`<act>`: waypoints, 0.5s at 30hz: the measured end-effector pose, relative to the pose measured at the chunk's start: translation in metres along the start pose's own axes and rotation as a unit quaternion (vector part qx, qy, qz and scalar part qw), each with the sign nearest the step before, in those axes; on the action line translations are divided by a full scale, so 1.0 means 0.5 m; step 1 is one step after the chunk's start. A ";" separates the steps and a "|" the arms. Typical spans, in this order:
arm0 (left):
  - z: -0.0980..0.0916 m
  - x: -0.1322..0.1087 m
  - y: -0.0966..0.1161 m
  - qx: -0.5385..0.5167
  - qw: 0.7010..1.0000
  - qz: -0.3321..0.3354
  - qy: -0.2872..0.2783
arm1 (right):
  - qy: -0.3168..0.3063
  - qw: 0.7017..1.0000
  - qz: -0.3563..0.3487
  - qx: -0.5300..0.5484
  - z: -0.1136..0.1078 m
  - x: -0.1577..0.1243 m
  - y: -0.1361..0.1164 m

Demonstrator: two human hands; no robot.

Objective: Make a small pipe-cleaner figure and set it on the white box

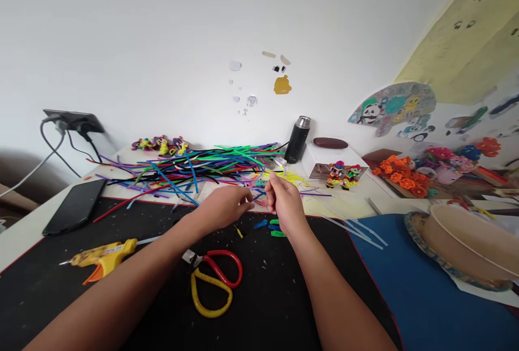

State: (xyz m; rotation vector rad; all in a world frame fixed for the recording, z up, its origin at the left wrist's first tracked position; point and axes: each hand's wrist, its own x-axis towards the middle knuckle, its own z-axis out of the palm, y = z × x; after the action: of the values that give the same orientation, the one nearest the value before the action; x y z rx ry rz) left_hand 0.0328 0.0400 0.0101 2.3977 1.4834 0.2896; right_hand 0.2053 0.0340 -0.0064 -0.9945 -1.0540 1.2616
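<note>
My left hand (228, 203) hovers over the front edge of a heap of pipe cleaners (203, 164). Its fingers are bent, with a gap between thumb and fingertips, and I see nothing held there. To its right, my right hand (285, 203) is closed, fingers curled in and thumb up. What it grips, if anything, is hidden. Below the hands, short folded green pieces (278, 233) and a blue piece (260, 224) lie on the black mat (267, 297). A small yellow-and-dark scrap (239, 232) is close to my left wrist.
Scissors (213, 280) with red and yellow handles and a yellow glue gun (103, 258) lie on the mat. A phone (75, 207) is at left. Behind stand a black flask (298, 140), a white box (324, 159) and small figures (343, 174). Glue sticks (360, 232) lie right.
</note>
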 end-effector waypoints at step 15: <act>-0.088 -0.022 -0.233 0.216 0.971 -0.094 0.034 | -0.006 1.000 0.007 -0.015 0.003 -0.003 0.005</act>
State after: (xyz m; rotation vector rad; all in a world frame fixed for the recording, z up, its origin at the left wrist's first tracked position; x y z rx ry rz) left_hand -0.0837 0.0856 0.0088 2.5564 1.9613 0.0008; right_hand 0.2029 0.0328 -0.0087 -1.0190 -1.0795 1.2677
